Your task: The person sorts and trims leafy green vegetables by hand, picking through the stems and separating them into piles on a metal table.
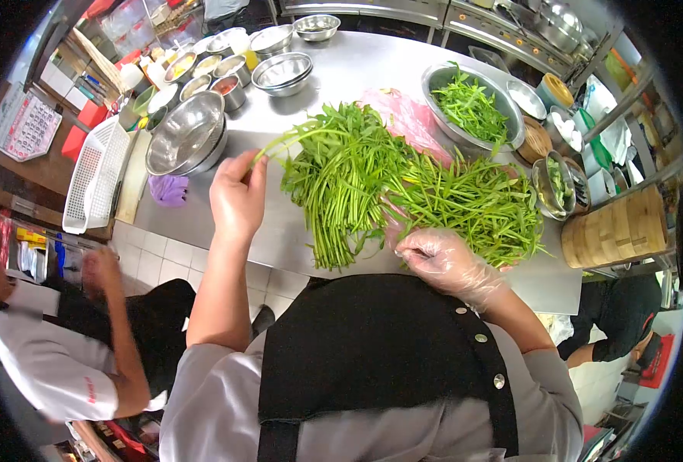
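A big pile of leafy green stalks (349, 181) lies on the steel table (272, 246) in front of me. Bare and raised at the pile's left side, my left hand (237, 192) pinches the end of a long green stem (303, 137) that reaches over to the pile. My right hand (441, 258), in a clear plastic glove, is at the pile's near edge with its fingers curled together; what they hold, if anything, is too small to name. Behind the pile, a large steel bowl (435, 115) holds cut greens (472, 108), beside a pink plastic bag (407, 119).
Steel bowls (191, 135) and small containers stand at the back left, near a white basket (95, 181). At the right are a bamboo steamer (617, 229) and a small bowl (553, 185). A co-worker (64, 339) is at the left, another person (614, 316) at the right.
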The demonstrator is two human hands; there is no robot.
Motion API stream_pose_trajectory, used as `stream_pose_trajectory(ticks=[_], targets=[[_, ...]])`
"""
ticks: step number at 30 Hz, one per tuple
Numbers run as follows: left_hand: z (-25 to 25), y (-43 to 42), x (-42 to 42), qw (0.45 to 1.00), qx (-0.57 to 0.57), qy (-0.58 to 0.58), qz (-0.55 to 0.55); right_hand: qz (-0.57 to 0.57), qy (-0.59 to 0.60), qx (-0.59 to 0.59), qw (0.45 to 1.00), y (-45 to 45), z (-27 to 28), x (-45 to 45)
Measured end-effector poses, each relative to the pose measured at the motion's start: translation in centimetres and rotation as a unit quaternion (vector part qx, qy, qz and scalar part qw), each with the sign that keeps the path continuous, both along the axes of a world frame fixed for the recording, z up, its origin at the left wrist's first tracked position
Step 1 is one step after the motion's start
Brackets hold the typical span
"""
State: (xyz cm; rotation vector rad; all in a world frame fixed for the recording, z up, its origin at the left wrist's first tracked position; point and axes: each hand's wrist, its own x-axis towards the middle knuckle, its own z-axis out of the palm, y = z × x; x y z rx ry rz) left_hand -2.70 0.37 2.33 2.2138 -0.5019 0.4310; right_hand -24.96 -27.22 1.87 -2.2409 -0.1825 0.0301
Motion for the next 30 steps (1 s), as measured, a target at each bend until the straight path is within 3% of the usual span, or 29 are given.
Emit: stream_pose_trajectory(ticks=[2,3,4,6,9,12,16,19,24,26,30], targets=[[0.9,-0.8,-0.3,0.998,-0.014,-0.047,-0.026,0.015,0.000,-0.005,1.000,0.1,-0.3,0.2],[-0.1,-1.0,-0.7,0.998,0.034,-0.036,-0.040,0.008,-0.012,0.008,1.000,0.3,-0.6,0.2],[0.5,-1.9,-2.1,0.993,0.100,0.045,-0.046,0.001,-0.022,0.021,1.000,0.5,-1.0,0.1],[-2.8,-2.5,-1.7,0.983,0.165,-0.012,-0.079,-0.003,-0.013,0.019,1.000,0.7,-0.8,-0.1],[-3.8,-2.3,-1.7,0.993,0.065,0.021,-0.096,-0.018,0.013,-0.008,1.000,0.3,-0.1,-0.4],[0.1,-2.8,-2.4,0.990,-0.012,0.013,-0.140,-0.049,0.008,0.007,0.999,0.0,-1.0,-1.5],[-0.4,-3.7,-2.1,0.955,-0.180,0.148,-0.182,-0.052,0.006,0.009,0.999,-0.1,-0.9,-1.4],[-0.9,-3.5,-2.4,0.912,-0.221,0.282,-0.199,-0.058,-0.005,0.036,0.998,0.4,0.3,-1.5],[-1.2,-3.6,-3.5,0.883,-0.220,0.353,-0.216,-0.106,0.000,0.074,0.992,-0.4,2.4,-0.4],[-1.6,-3.7,-3.6,0.884,-0.202,0.357,-0.226,-0.134,-0.124,0.058,0.981,-0.7,2.3,0.4],[-2.3,-3.8,-3.7,0.898,-0.183,0.332,-0.225,-0.136,-0.206,-0.012,0.969,-1.8,3.1,2.3]])
